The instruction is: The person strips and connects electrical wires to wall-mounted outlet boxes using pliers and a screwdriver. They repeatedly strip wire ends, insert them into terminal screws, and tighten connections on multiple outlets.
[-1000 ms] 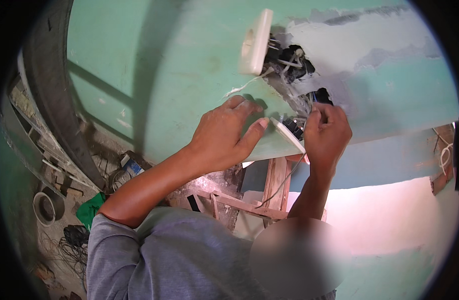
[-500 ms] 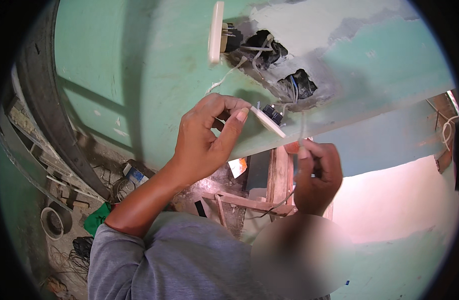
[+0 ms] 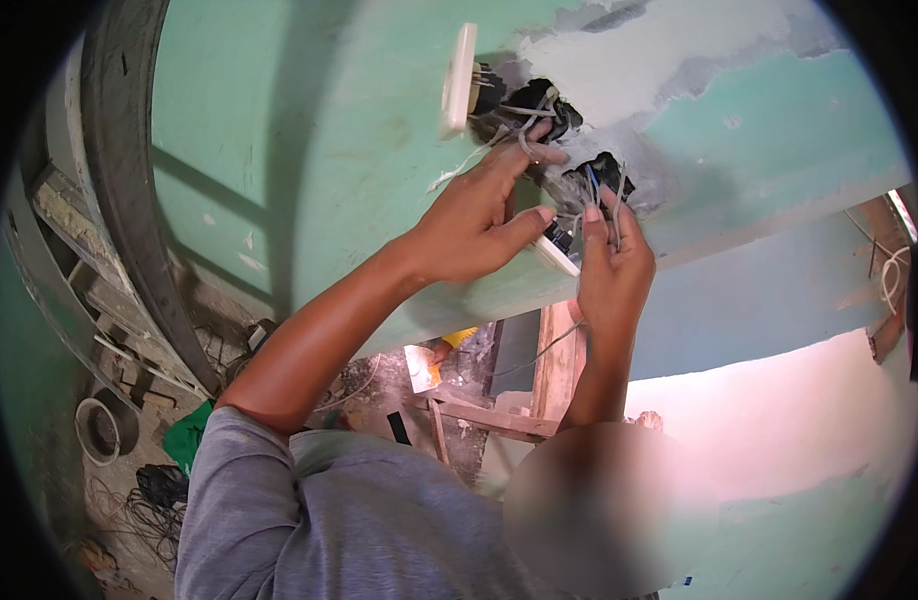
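Note:
My left hand (image 3: 479, 220) is open. Its fingers reach to the edge of the upper wall hole (image 3: 569, 112), by the grey wires there, and its thumb points at the lower white socket plate (image 3: 557, 258). That plate hangs tilted from its wires, black terminals toward the wall. My right hand (image 3: 617, 270) pinches a grey wire (image 3: 620, 205) in front of the lower wall hole (image 3: 611, 172). A blue wire (image 3: 591, 174) shows in that hole. Another white plate (image 3: 459, 80) with a black back hangs at the upper hole.
Patchy plaster surrounds both holes in the green wall (image 3: 369, 120). Below stand a wooden frame (image 3: 554, 360) and another person's hand (image 3: 441, 351) near a white-and-orange sheet (image 3: 419, 370). Lower left are a bucket (image 3: 104, 430), tangled black cables (image 3: 159, 515) and a curved grey panel (image 3: 129, 180).
My left hand has left the lower plate's edge and moved up to the upper hole. My right hand has risen from below the plate to the wires at the lower hole.

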### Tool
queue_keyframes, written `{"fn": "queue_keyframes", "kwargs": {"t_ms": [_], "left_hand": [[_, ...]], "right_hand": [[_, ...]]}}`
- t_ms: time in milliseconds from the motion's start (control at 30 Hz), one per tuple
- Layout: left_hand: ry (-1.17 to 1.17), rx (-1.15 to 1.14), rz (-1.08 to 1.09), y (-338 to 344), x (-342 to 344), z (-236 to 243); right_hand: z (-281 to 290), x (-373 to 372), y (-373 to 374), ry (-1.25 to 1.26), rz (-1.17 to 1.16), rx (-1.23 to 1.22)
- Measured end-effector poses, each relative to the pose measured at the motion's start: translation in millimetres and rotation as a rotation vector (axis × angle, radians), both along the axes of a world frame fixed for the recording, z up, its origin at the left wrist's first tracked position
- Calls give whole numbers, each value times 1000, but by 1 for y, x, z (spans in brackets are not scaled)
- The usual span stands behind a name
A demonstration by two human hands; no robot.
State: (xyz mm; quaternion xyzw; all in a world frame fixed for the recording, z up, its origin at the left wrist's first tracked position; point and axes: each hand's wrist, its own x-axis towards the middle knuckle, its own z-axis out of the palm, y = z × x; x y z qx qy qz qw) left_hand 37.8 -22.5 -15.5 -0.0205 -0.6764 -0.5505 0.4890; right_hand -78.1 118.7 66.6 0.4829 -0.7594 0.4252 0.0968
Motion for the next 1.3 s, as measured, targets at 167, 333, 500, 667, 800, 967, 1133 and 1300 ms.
{"fn": "queue_keyframes", "kwargs": {"t_ms": [167,333,500,667,800,967,1133,1300], "left_hand": [[-99,-386,243,-24,-10,-9],[-114,-578,453,-32,-6,-8],[-99,-626,588,-26,-6,-7],[-165,-689,610,-31,-7,-7],[-317,-821,708,-28,-2,-1],[-329,-950,793,-35,-3,1],[-322,-1001,828,-42,-5,2],[-383,-1046,804,-47,-3,5]], "right_hand": [[14,3,-16,197,-162,111],[14,4,-19,629,-285,208],[20,-4,-24,604,-209,149],[15,-7,-24,543,-78,95],[17,-14,-25,554,-7,128],[19,-23,-22,597,85,94],[15,-29,-27,677,102,113],[25,-12,-23,740,-37,241]]}}
